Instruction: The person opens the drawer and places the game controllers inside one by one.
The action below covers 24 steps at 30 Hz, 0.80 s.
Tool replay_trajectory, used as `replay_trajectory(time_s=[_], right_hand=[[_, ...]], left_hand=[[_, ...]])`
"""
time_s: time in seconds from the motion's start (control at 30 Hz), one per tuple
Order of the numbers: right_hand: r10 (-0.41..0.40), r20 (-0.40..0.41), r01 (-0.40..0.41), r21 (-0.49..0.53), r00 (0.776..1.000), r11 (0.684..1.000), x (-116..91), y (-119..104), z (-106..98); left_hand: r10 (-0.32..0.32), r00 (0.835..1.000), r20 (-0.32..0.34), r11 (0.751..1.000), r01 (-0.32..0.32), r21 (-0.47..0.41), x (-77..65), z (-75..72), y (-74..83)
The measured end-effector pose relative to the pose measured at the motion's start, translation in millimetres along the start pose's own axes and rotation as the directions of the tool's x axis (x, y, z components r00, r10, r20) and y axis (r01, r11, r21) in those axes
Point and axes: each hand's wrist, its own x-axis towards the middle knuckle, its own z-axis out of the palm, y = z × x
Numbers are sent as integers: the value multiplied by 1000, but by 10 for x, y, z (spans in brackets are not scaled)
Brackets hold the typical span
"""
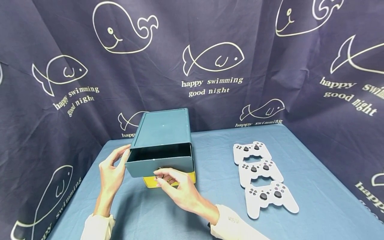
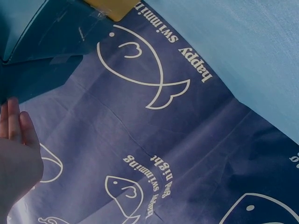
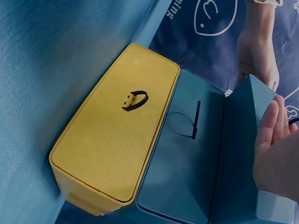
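Note:
A teal drawer box [image 1: 163,128] stands on the table, its top drawer [image 1: 160,166] pulled out, with a dark inside. Below that drawer shows a yellow drawer front [image 3: 114,126] with a black loop handle [image 3: 135,101]. Between them, in the right wrist view, is a closed teal drawer front [image 3: 180,154] with its own black handle [image 3: 196,120]. My right hand [image 1: 180,188] pinches the black loop handle [image 3: 293,122] of the pulled-out drawer. My left hand [image 1: 114,166] rests its fairly straight fingers [image 2: 14,121] against the box's left side.
Several pale game-controller shapes stand in a column on the right: a back one [image 1: 240,151], a middle one [image 1: 244,173] and a front one [image 1: 253,201]. A dark blue cloth [image 1: 213,113] with fish and whale drawings hangs around the blue-covered table [image 1: 216,156].

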Motion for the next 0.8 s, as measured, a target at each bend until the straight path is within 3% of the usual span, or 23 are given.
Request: replay_trajectory(time_s=[0.33,0.8], right_hand=[[-72,21,72,12,997,997,-52,-41,23],[-108,29,108,-3,994,994,-124,-120,45]], left_hand=[[40,999,-15,999,-40,-35,8,11,-30],[38,999,-3,998,-38,-50,4,-3,-14]])
